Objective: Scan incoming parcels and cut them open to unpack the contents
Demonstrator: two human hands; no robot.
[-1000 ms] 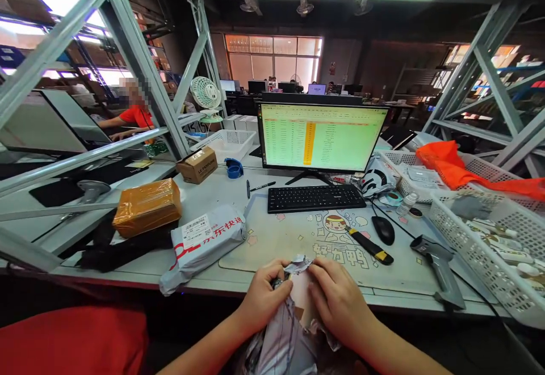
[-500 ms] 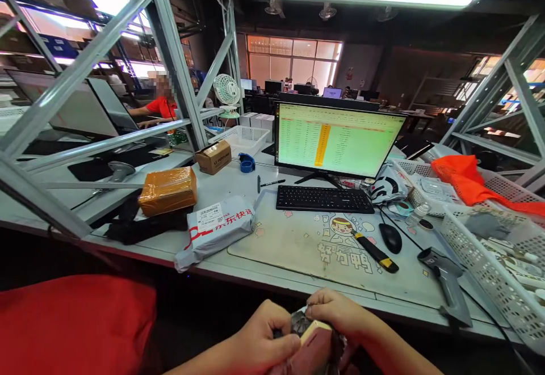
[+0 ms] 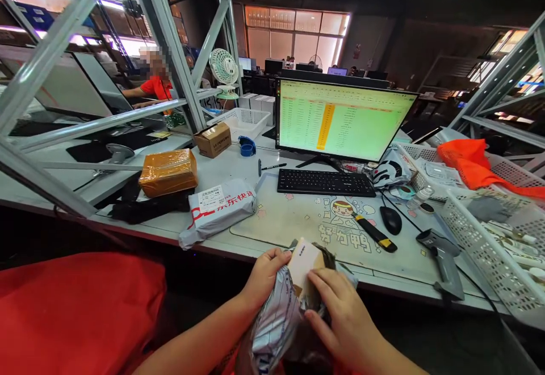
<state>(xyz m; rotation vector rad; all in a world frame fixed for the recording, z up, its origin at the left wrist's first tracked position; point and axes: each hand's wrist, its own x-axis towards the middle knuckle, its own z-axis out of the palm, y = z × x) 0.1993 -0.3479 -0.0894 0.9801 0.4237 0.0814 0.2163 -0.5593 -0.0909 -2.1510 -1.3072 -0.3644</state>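
Left to right: one taped parcel [image 3: 168, 172], one grey mailer [image 3: 223, 210] on the surface [image 3: 236, 166]; near middle, one pale box [image 3: 304, 258] in one torn bag [image 3: 275, 319]; farther, one keyboard [image 3: 326, 182]; right, one cutter [image 3: 373, 231], one mouse [image 3: 390, 220], one scanner [image 3: 443, 261]. My left hand [image 3: 263, 279] pinches the bag; my right hand [image 3: 343, 308], half open, touches the box, grip unclear.

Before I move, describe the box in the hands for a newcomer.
From the monitor, look down past the keyboard to the left hand and right hand. Between them is the pale box; unlike the brown carton, it pokes from an opened grey bag.
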